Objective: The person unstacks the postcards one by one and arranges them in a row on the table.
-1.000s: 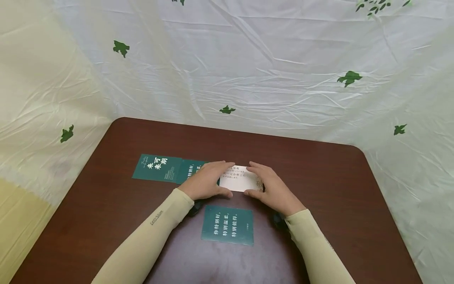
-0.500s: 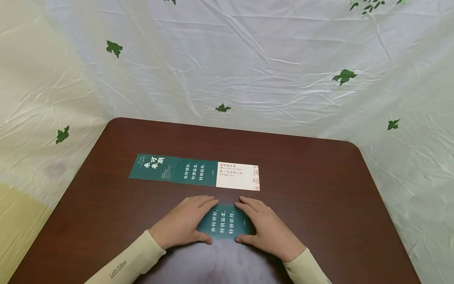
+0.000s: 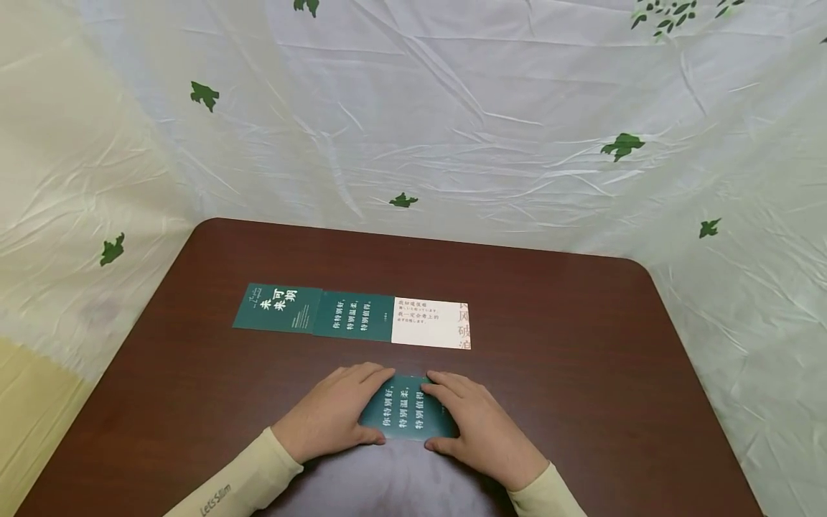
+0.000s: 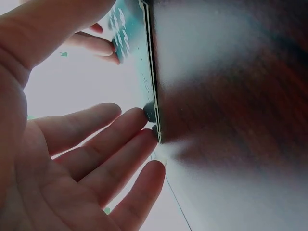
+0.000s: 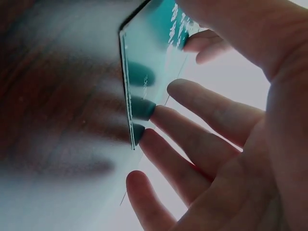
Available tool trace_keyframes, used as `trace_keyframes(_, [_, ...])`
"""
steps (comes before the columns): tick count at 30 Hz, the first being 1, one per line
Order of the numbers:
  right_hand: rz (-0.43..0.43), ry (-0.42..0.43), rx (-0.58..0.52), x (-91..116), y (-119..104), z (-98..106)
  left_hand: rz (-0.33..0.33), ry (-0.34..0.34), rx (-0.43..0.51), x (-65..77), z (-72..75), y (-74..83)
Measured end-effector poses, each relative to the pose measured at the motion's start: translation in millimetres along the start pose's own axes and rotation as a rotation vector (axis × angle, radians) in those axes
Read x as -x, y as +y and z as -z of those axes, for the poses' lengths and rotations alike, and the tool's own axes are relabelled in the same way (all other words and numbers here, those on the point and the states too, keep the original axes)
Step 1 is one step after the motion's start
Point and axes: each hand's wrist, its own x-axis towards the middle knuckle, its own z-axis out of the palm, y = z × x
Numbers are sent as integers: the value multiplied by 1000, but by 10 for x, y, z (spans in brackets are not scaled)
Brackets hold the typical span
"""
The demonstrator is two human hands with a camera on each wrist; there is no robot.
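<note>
A dark green card (image 3: 403,409) with white Chinese lettering lies flat near the front of the table. My left hand (image 3: 332,413) rests around its left end, thumb by the near edge and index fingertip by the far edge. At the right end, my right hand (image 3: 487,431) mirrors this, its index finger overlapping the lettering. The left wrist view shows loosely extended fingers (image 4: 113,149) with tips right at the card's edge (image 4: 150,62). Similarly relaxed fingers (image 5: 192,134) reach the glossy green card (image 5: 151,53) in the right wrist view.
Beyond the hands, a row lies on the reddish-brown table (image 3: 568,345): a green card (image 3: 278,309), a second green card (image 3: 354,316) and a white card (image 3: 426,330), edge to edge. A white curtain (image 3: 465,165) with green leaf shapes surrounds the table's back and sides.
Both hands have let go of the white card at the row's right end and come back to the near green card. Since half a second ago, the right index finger has slid further over it.
</note>
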Motion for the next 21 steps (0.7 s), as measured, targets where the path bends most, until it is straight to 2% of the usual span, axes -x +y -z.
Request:
trace_keyframes(9, [2,8,6,4,5,16,-6,-9,33,-45,-7,-3])
trace_keyframes(17, [7,39,-2,11,12,-11,15,-10,127,-41,8,25])
trace_keyframes(21, [11,57,8,24,3,-22,9,-15,134,-33,21,48])
